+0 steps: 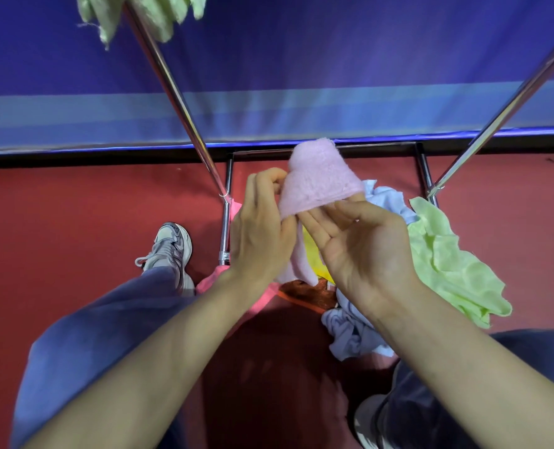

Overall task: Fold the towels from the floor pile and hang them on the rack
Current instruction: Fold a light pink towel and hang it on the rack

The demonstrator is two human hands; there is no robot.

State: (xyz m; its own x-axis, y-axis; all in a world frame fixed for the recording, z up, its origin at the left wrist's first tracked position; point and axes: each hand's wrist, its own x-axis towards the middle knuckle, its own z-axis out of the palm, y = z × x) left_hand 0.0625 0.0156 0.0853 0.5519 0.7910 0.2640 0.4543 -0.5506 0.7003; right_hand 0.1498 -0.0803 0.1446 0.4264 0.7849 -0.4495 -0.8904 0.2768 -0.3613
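A light pink towel (317, 176) is held up in front of me above the floor pile, its lower end hanging down between my hands. My left hand (262, 228) grips its left edge with curled fingers. My right hand (363, 244) is palm up, its fingers under the towel's lower right edge and partly hidden by it. The pile (444, 257) on the red floor holds a lime green towel, pale blue towels (350, 332), a bright pink one (214, 283) and a yellow one. A lime green towel (107, 17) hangs on the rack at the top left.
Two chrome rack poles (178, 102) (508, 108) slant up from a black base frame (419, 166) on the floor. A blue wall panel (301, 76) stands behind. My shoe (172, 247) and trouser legs are at the left and lower right.
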